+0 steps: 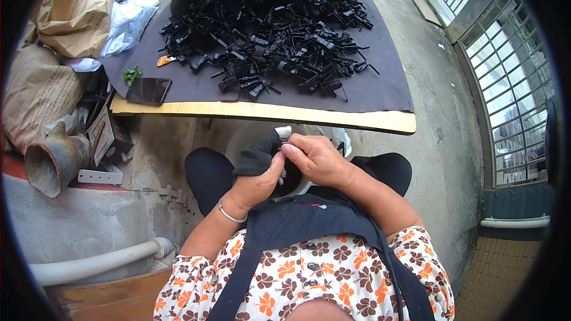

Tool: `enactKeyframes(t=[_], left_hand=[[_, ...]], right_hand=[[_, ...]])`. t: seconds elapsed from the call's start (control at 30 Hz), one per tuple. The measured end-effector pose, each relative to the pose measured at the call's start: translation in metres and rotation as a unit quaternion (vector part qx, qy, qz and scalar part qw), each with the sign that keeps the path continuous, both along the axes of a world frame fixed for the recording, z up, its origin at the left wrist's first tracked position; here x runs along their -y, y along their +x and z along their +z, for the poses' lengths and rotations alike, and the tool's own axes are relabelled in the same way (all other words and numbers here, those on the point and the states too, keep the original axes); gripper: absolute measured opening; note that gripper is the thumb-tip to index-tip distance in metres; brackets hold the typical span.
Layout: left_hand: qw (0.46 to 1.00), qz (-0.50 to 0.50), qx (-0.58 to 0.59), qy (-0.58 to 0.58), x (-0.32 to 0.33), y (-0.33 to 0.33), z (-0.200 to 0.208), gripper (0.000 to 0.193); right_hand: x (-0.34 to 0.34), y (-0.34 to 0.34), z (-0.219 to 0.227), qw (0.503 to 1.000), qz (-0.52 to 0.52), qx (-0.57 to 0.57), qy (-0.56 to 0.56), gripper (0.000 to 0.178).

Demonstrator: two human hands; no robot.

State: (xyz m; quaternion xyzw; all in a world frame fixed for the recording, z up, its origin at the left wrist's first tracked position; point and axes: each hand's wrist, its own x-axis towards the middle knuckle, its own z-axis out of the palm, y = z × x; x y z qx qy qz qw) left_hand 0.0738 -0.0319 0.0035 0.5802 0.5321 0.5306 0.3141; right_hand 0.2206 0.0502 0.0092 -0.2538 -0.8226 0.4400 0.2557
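Observation:
Both of my hands meet in front of my lap, above a pale bucket [237, 135] between my knees. Black cloth covers part of my left hand [257, 169], and a white wrap sits on one fingertip. Its fingers are closed around a small dark piece [284, 142], mostly hidden, whose kind I cannot make out. My right hand [321, 157] is bare and pinches at the same piece with thumb and forefinger. Beyond my hands, a large heap of black plastic parts [267, 41] covers much of the table [380, 92]. Loose parts lie along the heap's near side.
A dark phone [148, 91], green leaves [131, 75] and an orange-white scrap [165, 60] lie on the table's left. Paper sacks [41, 86], a white plastic bag [128, 21] and a rusty pipe [55, 163] crowd the left side. A barred window [508, 77] stands at right.

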Motion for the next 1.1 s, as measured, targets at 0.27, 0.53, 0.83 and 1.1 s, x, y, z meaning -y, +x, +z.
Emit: enactKeyframes(t=[0.27,0.53,0.83,1.1], left_hand=[[0.999,0.039,0.033,-0.018,-0.001,0.003,-0.003,0.031],[0.990,0.065,-0.124,0.025,0.000,0.006,-0.002,0.030],[0.960,0.085,-0.244,0.112,-0.003,0.009,-0.004,0.028],[0.995,0.016,0.082,-0.045,-0.006,-0.007,-0.002,0.029]], right_hand=[[0.006,-0.005,0.001,0.996,-0.035,-0.032,0.071,0.021],[0.009,-0.006,-0.009,0.996,-0.042,-0.032,-0.068,0.022],[0.012,-0.009,-0.029,0.986,-0.032,-0.075,-0.143,0.025],[-0.003,0.006,-0.033,0.993,-0.016,-0.044,-0.112,0.022]])
